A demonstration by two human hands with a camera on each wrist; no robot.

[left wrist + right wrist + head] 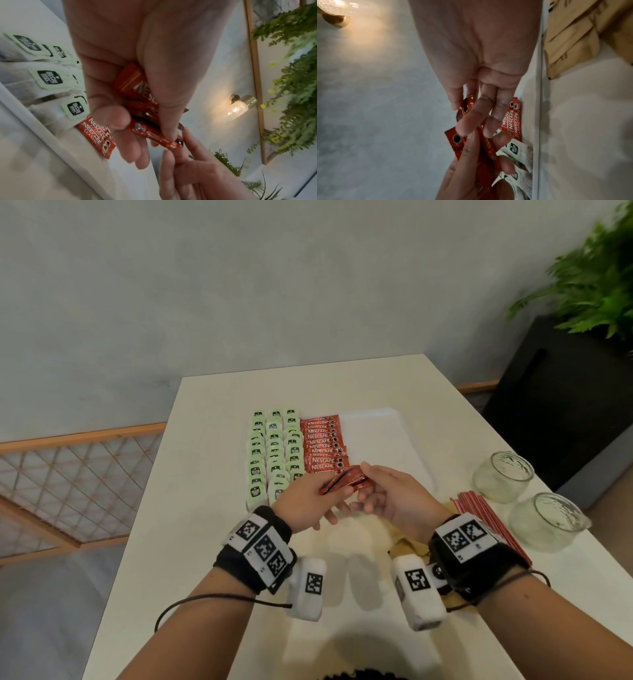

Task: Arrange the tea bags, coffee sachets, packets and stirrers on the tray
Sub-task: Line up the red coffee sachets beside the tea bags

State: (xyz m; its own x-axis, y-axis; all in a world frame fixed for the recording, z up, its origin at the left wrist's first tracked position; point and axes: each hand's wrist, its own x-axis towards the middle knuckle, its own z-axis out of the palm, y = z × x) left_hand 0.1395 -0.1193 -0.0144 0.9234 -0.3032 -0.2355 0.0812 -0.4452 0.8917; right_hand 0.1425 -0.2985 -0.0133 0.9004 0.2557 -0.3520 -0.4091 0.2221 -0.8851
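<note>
My left hand (337,501) grips a small bundle of red coffee sachets (342,482) just above the near edge of the white tray (387,426). My right hand (368,487) pinches the bundle's right end between thumb and fingers. On the tray's left part lie three rows of green-tagged tea bags (274,450), with a row of red coffee sachets (325,446) beside them. In the left wrist view the left thumb and fingers hold the sachets (137,86), and the right hand's fingertips (180,155) touch the lower end. Red stirrers (479,508) lie on the table to the right. Brown packets (573,40) lie under my right wrist.
Two empty glass jars (503,475) (544,520) stand at the table's right edge, beyond the stirrers. The tray's right half (376,446) is bare. A dark planter with a green plant (589,285) stands past the table's right side. A wooden lattice rail (78,474) runs on the left.
</note>
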